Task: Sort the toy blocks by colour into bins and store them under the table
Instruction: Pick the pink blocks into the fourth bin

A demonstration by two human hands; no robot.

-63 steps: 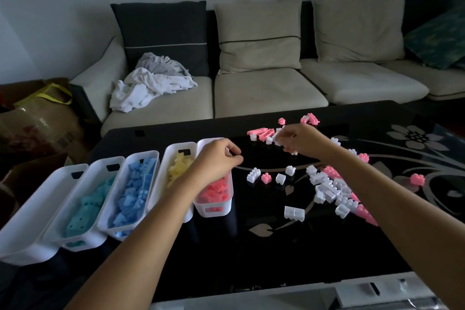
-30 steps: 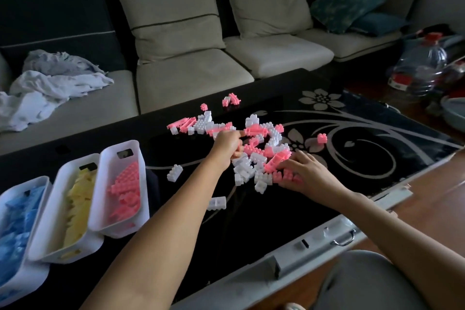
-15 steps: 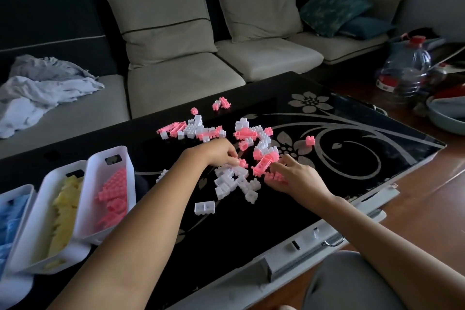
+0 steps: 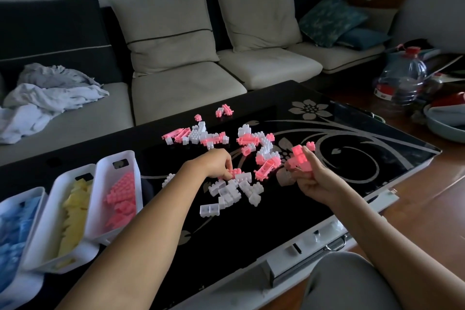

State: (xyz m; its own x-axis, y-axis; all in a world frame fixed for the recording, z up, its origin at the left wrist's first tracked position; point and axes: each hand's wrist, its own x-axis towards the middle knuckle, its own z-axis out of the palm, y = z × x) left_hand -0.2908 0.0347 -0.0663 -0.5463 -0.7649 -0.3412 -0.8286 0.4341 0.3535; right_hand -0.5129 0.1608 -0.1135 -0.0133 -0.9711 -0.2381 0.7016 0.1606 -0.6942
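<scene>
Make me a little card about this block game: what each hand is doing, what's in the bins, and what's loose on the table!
Left hand: pinching a pink block on the table
Right hand: holding several pink pieces, lifted
Bins: pink bin, yellow bin, blue bin, side by side
Loose: white blocks and pink ones, mixed
</scene>
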